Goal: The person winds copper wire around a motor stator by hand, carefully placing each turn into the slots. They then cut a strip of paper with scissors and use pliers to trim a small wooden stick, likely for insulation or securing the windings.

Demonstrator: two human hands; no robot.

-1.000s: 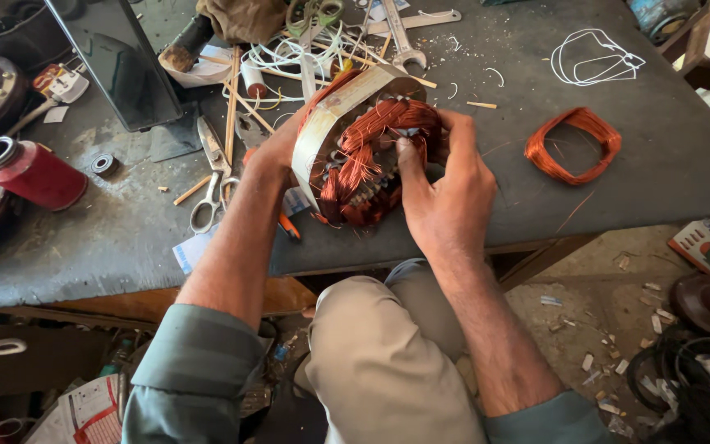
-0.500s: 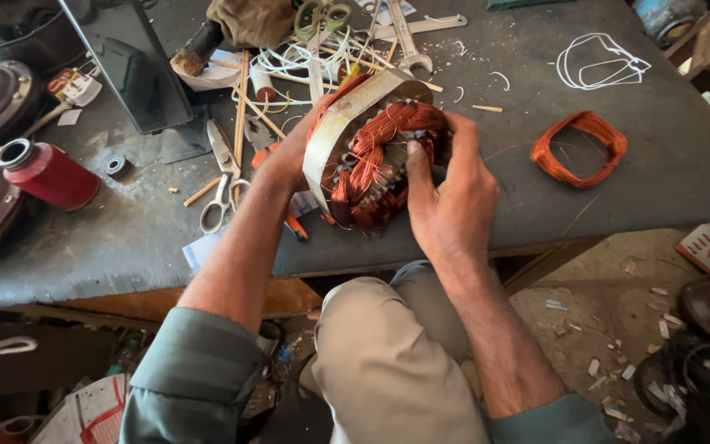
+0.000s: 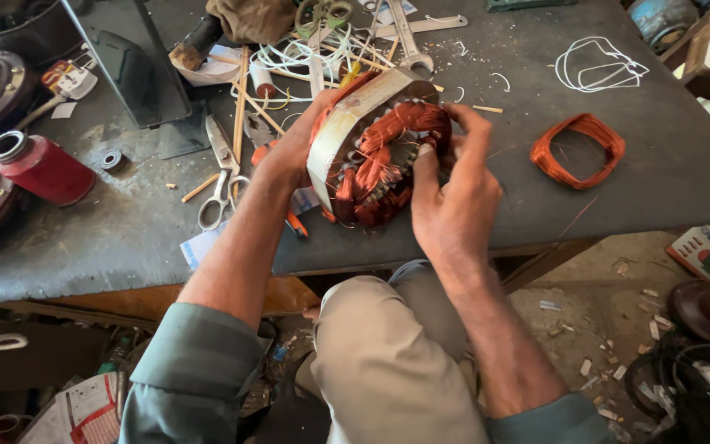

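Copper wire, shiny and reddish, is wound in thick bundles inside the motor stator [image 3: 375,156], a round ring with a pale metal band around its outside. It is held tilted just above the near part of the dark tabletop [image 3: 667,164], close to the front edge. The left hand [image 3: 289,152] grips its far side, with the fingers wrapped around the band. The right hand [image 3: 454,197] holds the near side, with fingers curled narrow and pressed onto the copper bundles.

To the right lies one loose copper coil [image 3: 577,148], a bent loop, with bare tabletop around it. Past that is one white wire loop [image 3: 597,66]. To the left the room is tight: one pair of scissors [image 3: 219,177] lies just beside the left wrist, thin wooden sticks [image 3: 242,90] lie near it, and one red can [image 3: 43,168] rests on its side farther off. Two wrenches [image 3: 408,37] sit behind the stator among tangled white wires.
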